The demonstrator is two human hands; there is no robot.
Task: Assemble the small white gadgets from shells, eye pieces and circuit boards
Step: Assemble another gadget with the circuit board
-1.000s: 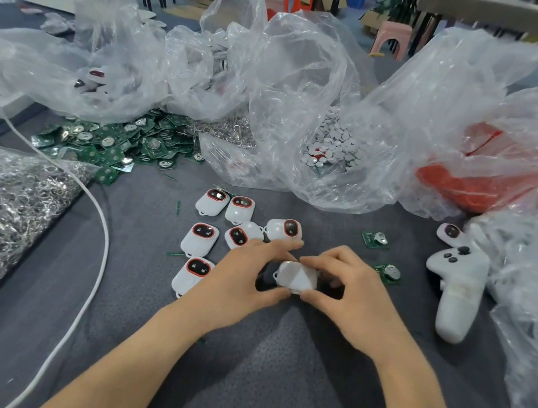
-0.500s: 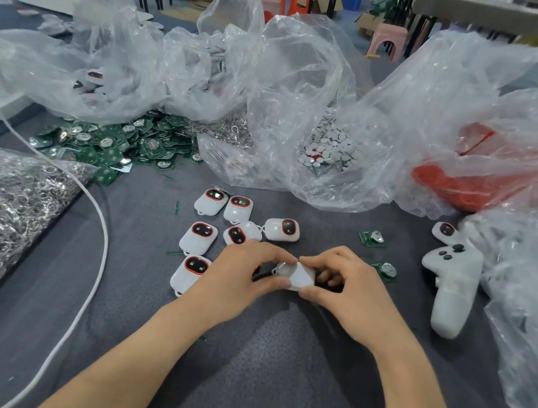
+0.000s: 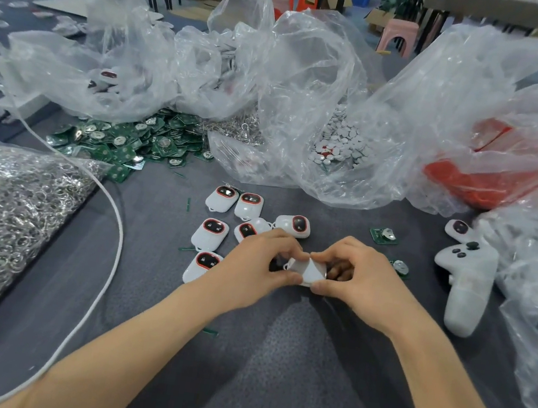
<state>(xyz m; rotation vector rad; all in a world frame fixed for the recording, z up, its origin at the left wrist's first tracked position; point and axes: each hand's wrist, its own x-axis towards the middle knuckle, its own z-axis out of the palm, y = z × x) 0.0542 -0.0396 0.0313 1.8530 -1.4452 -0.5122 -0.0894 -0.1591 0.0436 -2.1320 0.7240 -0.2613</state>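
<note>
Head view: white gadget (image 3: 307, 271) at the table's (image 3: 271, 377) middle, between the two grips.
Left hand (image 3: 251, 267): thumb and fingers pinch its left end.
Right hand (image 3: 364, 281): pinches its right end.

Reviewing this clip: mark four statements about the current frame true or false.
1. The left hand and the right hand both pinch one small white plastic shell. True.
2. The pile of green circuit boards lies right of the hands. False: it lies far left.
3. Several finished white gadgets with red-rimmed dark eyes lie beside the left hand. True.
4. The right hand holds the white controller-shaped plastic handle. False: it lies apart on the grey cloth.
</note>
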